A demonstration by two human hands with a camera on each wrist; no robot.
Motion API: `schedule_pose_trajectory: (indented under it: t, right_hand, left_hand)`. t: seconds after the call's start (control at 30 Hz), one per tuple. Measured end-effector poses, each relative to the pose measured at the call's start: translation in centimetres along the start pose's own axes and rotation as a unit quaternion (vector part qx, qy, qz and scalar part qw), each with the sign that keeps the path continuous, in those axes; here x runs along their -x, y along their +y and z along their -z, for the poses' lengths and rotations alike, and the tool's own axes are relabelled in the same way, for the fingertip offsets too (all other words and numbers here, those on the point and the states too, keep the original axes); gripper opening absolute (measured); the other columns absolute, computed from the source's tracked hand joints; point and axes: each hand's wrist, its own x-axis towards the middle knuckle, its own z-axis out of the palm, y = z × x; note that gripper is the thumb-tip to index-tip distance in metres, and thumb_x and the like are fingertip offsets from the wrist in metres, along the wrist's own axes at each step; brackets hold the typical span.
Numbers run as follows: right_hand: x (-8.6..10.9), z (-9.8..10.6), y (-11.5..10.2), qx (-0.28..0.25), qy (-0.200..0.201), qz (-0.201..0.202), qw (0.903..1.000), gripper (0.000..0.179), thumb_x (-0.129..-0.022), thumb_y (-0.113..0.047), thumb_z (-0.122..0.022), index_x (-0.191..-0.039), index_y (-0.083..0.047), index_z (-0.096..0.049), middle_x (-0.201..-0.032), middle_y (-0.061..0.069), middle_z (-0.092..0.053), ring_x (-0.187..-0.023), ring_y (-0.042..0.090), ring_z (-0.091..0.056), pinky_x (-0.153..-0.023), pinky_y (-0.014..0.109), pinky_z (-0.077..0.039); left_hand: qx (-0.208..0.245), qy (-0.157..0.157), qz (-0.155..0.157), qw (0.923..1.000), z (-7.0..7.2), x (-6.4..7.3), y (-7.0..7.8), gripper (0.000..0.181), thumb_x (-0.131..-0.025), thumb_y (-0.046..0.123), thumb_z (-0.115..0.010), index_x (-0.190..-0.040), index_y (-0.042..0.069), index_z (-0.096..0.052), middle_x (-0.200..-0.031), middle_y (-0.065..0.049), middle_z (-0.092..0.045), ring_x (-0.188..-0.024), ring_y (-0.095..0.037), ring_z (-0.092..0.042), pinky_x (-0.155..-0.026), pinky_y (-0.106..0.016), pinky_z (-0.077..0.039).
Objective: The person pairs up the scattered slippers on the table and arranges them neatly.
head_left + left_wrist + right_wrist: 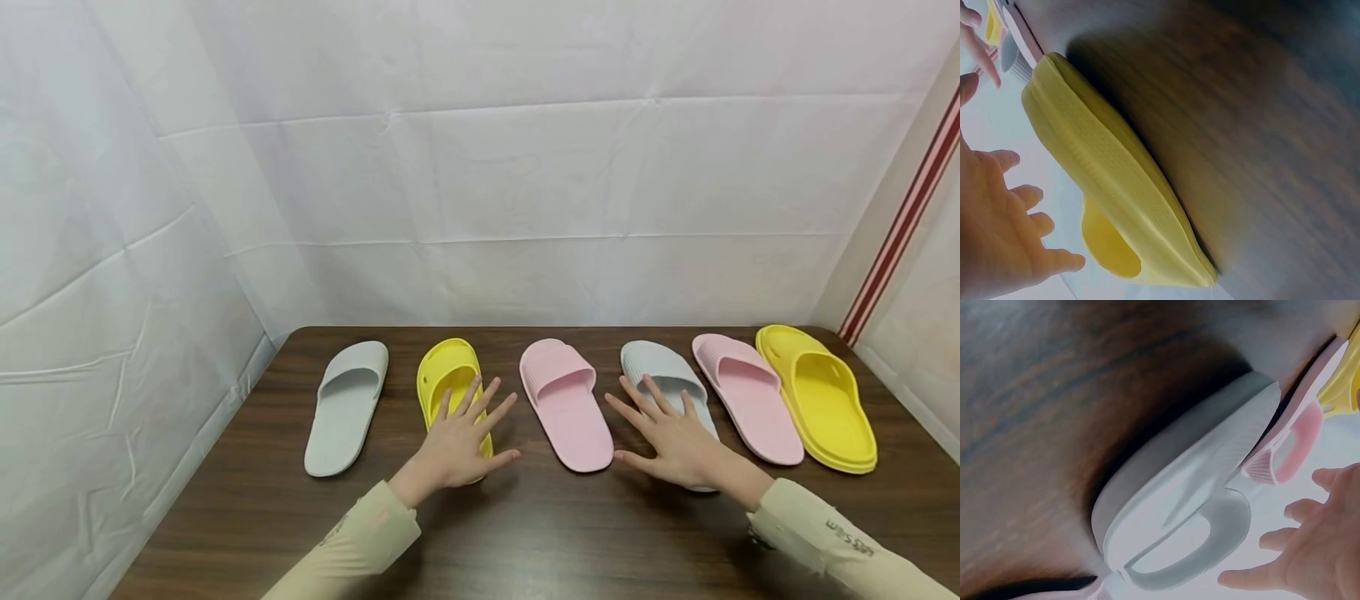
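Observation:
My left hand point(459, 446) is spread with straight fingers over a yellow slipper point(447, 360), hiding much of its footbed. In the left wrist view, a gap shows between that hand point(997, 225) and the yellow slipper point(1104, 156), whose sole lies on the table. Spread likewise, my right hand point(675, 446) hovers over a light grey slipper point(652, 360) and covers part of it. The right wrist view shows the hand point(1329, 544) apart from the grey slipper point(1179, 481). Between the two hands lies a pink slipper point(566, 400). Neither hand holds anything.
Another light grey slipper point(347, 408) lies at the far left of the row. To the right are a second pink slipper point(750, 400) and a larger yellow slipper point(828, 400), side by side. The brown wooden table point(555, 542) backs onto a white cloth wall point(525, 167).

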Motion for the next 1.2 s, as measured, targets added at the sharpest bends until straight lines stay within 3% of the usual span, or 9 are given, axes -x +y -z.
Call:
schedule_pose_trajectory:
  t: [0.6,1.2]
  right_hand:
    - [0.2,0.7,1.2,0.018,0.022,0.012,0.9995,0.070,-0.083,-0.052,-0.052,-0.142,-0.028,-0.023,-0.150,0.000,-0.017,-0.135,0.032,-0.023,-0.092,0.069,-0.018]
    - [0.1,1.2,2.3,0.011,0.013,0.011,0.9998,0.066,-0.085,-0.052,-0.049,-0.140,-0.022,-0.030,-0.146,0.009,-0.028,-0.136,0.030,-0.021,-0.098,0.064,-0.016]
  left_hand:
    - [0.000,0.009,-0.008,0.9999,0.3,0.3,-0.6,0.070,-0.083,0.063,-0.039,-0.142,0.030,-0.022,-0.150,0.000,-0.018,-0.139,-0.028,-0.010,-0.106,-0.059,-0.011]
    - [-0.001,0.015,-0.012,0.9998,0.9,0.1,-1.2,0.067,-0.085,0.061,-0.037,-0.142,0.031,-0.021,-0.149,0.000,-0.021,-0.139,-0.026,-0.013,-0.107,-0.056,-0.012]
